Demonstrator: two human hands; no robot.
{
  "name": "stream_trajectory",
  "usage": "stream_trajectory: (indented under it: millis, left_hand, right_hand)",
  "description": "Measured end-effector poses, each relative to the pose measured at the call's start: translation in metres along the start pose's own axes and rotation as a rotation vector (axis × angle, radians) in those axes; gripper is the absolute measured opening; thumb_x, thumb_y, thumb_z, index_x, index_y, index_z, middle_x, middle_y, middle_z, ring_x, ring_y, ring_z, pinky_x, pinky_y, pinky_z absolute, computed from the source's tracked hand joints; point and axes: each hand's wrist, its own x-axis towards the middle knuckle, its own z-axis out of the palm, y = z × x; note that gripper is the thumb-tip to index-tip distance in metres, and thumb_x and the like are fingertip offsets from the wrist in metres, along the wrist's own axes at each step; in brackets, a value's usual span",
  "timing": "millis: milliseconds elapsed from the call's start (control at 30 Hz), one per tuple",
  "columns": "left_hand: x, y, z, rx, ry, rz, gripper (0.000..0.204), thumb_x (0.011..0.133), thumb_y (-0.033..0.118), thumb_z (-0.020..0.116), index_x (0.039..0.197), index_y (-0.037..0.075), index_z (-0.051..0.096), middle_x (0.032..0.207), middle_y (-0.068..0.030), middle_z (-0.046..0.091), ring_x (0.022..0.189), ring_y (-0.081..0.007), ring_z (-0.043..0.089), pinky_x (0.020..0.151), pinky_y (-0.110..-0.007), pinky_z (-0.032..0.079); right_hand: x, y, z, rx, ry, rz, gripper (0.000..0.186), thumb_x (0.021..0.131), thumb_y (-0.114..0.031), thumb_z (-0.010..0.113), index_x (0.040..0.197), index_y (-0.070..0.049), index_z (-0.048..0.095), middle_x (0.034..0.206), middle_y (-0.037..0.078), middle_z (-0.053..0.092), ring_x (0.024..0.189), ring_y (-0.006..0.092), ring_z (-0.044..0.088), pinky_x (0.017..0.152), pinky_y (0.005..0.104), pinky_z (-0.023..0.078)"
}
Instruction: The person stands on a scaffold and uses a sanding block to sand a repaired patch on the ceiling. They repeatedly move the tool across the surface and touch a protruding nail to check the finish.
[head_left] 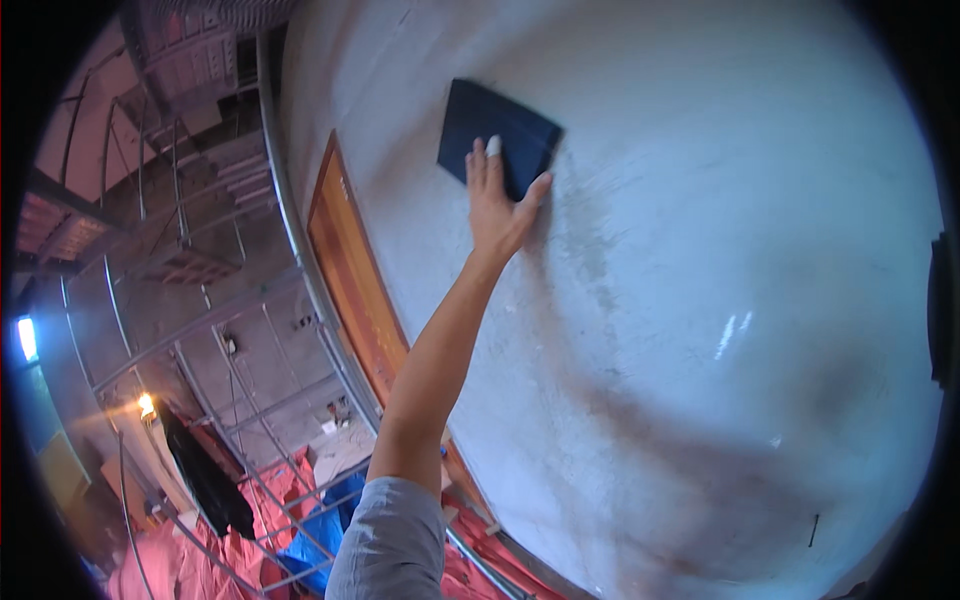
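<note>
My left hand [503, 208] reaches up from a bare forearm and a grey sleeve. It holds a dark rectangular block [510, 130] against the pale plastered wall [680, 200]. The fingers lie over the block's lower part, and the thumb is at its lower right corner. One fingertip has a white covering. Faint grey smears mark the wall just right of the hand. The block's face toward the wall is hidden. My right hand is out of the picture.
Left of the wall stands an orange-brown wooden panel [350, 265] beside a metal pole [290, 205]. Scaffold bars [215, 335] fill the left side. Below are red sheeting [190, 560] and a blue tarp [320, 535]. A lit lamp [147, 405] glows near a hanging black sheet [205, 475].
</note>
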Motion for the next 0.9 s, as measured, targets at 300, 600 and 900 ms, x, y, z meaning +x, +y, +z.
stream_trajectory:
  millis: [300, 600, 900]
  left_hand:
    - [0.0, -0.016, -0.01, 0.038, 0.001, 0.027, 0.106, 0.091, 0.063, 0.077, 0.164, -0.002, 0.038, 0.172, -0.0339, 0.027, 0.161, -0.0521, 0.022, 0.13, -0.054, 0.024]
    - [-0.007, -0.017, 0.003, 0.081, 0.025, 0.04, 0.105, 0.095, 0.066, 0.071, 0.164, -0.005, 0.036, 0.172, -0.0345, 0.026, 0.16, -0.0554, 0.019, 0.129, -0.059, 0.024]
    - [-0.01, -0.023, 0.012, 0.087, 0.108, 0.064, 0.102, 0.096, 0.064, 0.07, 0.165, -0.003, 0.035, 0.172, -0.034, 0.026, 0.161, -0.054, 0.02, 0.125, -0.063, 0.028]
  right_hand:
    - [0.017, 0.03, 0.009, -0.098, -0.029, -0.063, 0.068, 0.106, -0.064, 0.052, 0.094, -0.004, 0.082, 0.087, 0.019, 0.08, 0.077, 0.0361, 0.075, 0.071, 0.0506, 0.058]
    - [0.009, 0.032, 0.029, -0.135, -0.043, -0.062, 0.068, 0.106, -0.064, 0.052, 0.095, -0.004, 0.082, 0.088, 0.02, 0.08, 0.078, 0.0364, 0.075, 0.072, 0.0508, 0.058]
    - [0.013, 0.014, 0.067, -0.143, -0.045, -0.072, 0.068, 0.106, -0.064, 0.052, 0.095, -0.004, 0.081, 0.088, 0.02, 0.08, 0.078, 0.0367, 0.075, 0.072, 0.051, 0.058]
